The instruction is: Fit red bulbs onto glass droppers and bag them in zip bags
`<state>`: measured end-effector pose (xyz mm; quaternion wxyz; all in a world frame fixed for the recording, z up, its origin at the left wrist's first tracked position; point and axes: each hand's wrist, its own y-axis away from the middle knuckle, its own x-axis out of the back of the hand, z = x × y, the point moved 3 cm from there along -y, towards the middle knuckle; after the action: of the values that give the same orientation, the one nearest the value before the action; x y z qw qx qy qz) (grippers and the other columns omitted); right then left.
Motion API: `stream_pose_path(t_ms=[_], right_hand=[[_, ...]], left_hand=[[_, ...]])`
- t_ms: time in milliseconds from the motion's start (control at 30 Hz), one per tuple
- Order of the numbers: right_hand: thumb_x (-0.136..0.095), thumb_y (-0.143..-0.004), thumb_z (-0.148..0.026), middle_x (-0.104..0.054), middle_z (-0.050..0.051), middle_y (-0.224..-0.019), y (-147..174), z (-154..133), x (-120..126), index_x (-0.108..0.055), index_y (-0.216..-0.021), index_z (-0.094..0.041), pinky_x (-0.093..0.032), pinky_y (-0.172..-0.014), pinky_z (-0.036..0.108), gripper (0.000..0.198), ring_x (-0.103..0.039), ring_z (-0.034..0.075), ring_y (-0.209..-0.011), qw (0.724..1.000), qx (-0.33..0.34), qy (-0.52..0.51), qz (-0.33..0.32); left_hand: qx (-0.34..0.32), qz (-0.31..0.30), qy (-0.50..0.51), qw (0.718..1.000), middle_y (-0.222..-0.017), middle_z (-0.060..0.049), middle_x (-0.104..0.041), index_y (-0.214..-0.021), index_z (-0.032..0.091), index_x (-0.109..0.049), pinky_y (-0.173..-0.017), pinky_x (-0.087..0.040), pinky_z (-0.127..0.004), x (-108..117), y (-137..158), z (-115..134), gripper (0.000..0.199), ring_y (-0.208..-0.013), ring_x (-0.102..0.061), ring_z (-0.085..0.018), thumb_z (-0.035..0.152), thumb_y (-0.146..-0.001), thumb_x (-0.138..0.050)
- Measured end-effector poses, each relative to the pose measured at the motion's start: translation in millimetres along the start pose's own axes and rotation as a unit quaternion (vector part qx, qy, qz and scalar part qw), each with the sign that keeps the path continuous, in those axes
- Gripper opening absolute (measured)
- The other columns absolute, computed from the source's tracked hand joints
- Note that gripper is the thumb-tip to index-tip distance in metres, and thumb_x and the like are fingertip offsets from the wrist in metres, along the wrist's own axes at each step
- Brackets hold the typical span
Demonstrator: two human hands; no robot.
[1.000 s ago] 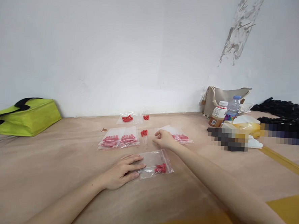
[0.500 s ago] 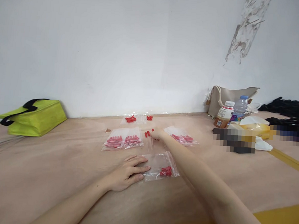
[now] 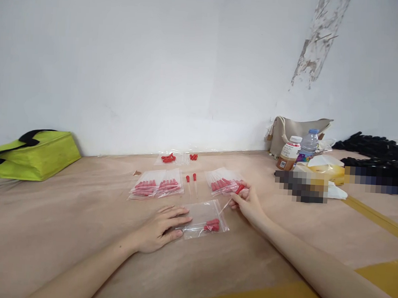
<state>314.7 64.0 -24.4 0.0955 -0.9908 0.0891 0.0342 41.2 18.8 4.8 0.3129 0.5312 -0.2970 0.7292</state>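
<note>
My left hand (image 3: 163, 228) lies flat with fingers spread, its fingertips on the left end of a clear zip bag (image 3: 198, 209). Inside that bag several red-bulbed droppers (image 3: 212, 225) lie with their stems pointing left. My right hand (image 3: 249, 204) pinches a dropper (image 3: 239, 189) by its red bulb, its thin clear stem slanting down to the bag's right end. Two loose droppers (image 3: 194, 177) lie side by side beyond the bag. Filled bags of droppers (image 3: 156, 187) rest to the left, and another filled bag (image 3: 221, 182) lies close behind my right hand.
At the back lie more droppers on clear plastic (image 3: 168, 158). A lime-green bag (image 3: 40, 157) stands at the far left. To the right are a brown drink bottle (image 3: 289, 153), a clear bottle (image 3: 309, 144), a beige bag (image 3: 277, 131) and a black heap (image 3: 374, 146). Yellow tape (image 3: 377, 218) crosses the table.
My right hand has picked up a dropper from the loose ones and drawn it back to the bag's right end. My left hand stays on the bag. The view has shifted slightly.
</note>
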Motion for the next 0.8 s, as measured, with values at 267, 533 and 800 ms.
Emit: stream_pose_path(t_ms=[267, 533, 800], right_hand=[[-0.063, -0.062, -0.041, -0.058, -0.003, -0.067, 15.5, 2.6, -13.5, -0.040, -0.084, -0.021, -0.048, -0.055, 0.028, 0.038, -0.058, 0.013, -0.056, 0.996, -0.044, -0.024, -0.080], [-0.066, -0.063, -0.033, -0.058, -0.001, -0.061, 15.6, -2.8, -10.2, -0.061, -0.072, -0.016, -0.040, -0.051, 0.023, 0.020, -0.050, 0.011, -0.054, 0.959, 0.074, 0.197, -0.189], [-0.058, -0.071, -0.025, -0.067, 0.003, -0.078, 26.6, -7.8, -23.4, -0.066, -0.088, -0.018, -0.043, -0.056, 0.023, 0.020, -0.057, 0.014, -0.064, 0.913, 0.082, 0.208, -0.340]], left_hand=[[0.011, 0.014, 0.007, 1.000, -0.135, -0.003, -0.037, -0.134, 0.028, -0.027, -0.102, -0.025, -0.040, 2.7, 1.9, 3.2, 0.047, -0.123, -0.032, -0.021, 0.038, -0.089, -0.038], [0.001, 0.025, 0.016, 1.000, -0.134, -0.001, -0.038, -0.133, 0.030, -0.026, -0.102, -0.025, -0.038, 2.4, 2.2, 3.1, 0.047, -0.122, -0.033, -0.020, 0.037, -0.089, -0.039], [-0.004, 0.030, 0.020, 0.999, -0.133, -0.002, -0.039, -0.133, 0.029, -0.027, -0.101, -0.026, -0.038, 0.6, 1.8, 1.5, 0.047, -0.122, -0.034, -0.021, 0.038, -0.089, -0.039]])
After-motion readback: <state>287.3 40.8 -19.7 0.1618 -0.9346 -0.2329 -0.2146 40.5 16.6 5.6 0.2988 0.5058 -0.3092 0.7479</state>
